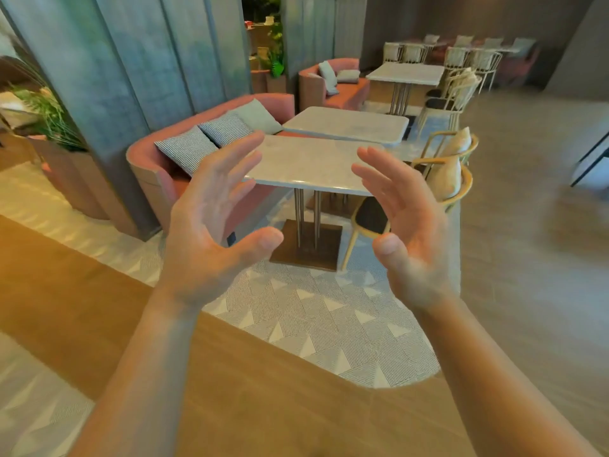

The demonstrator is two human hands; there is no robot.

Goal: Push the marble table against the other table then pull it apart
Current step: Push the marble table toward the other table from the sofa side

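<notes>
My left hand (211,222) and right hand (405,225) hover spread wide, holding nothing. I'd grip the near pale rectangular marble table (309,166) by both side edges, then push squarely toward the matching far table (346,123).

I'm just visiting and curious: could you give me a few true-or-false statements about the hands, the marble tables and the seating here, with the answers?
1. Both hands, left hand and right hand, are open and hold nothing. True.
2. The nearest marble table stands on a single flat base. True.
3. The pink sofa is bare of cushions. False: cushions lie on it.
4. The left hand grips the table's edge. False: it is held up in the air, short of the table.
5. A wooden chair stands at the table's right. True.
</notes>
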